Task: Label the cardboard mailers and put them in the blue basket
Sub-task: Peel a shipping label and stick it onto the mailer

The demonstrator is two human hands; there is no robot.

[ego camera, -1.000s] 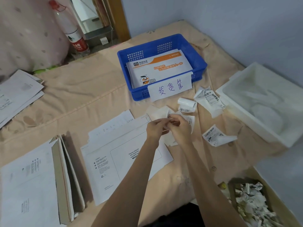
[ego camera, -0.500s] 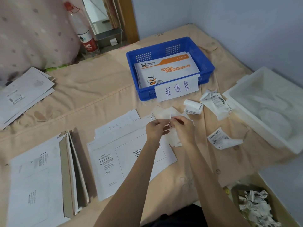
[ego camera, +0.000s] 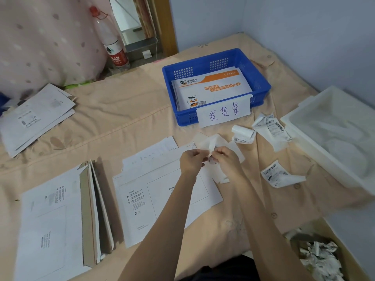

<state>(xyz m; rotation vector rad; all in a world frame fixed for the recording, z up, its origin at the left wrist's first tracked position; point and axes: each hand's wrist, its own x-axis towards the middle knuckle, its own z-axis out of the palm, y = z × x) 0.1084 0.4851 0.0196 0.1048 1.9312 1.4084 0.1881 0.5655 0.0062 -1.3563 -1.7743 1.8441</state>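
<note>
Currently mid-task | both hands, left hand (ego camera: pixel 192 162) and right hand (ego camera: pixel 227 161), pinch-peeling label (ego camera: pixel 211 144) at centre | mailers in blue basket (ego camera: pixel 257 78) upper centre | mailer (ego camera: pixel 142 199) below unlabelled, more lower left

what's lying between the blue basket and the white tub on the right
In the head view, crumpled shipping labels lie on the peach cloth between the blue basket and the white tub.

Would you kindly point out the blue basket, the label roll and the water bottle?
Blue basket (ego camera: pixel 257 74): head view, right rim.
Label roll (ego camera: pixel 242 131): head view, middle of the white roll.
Water bottle (ego camera: pixel 118 57): head view, red label band.
</note>
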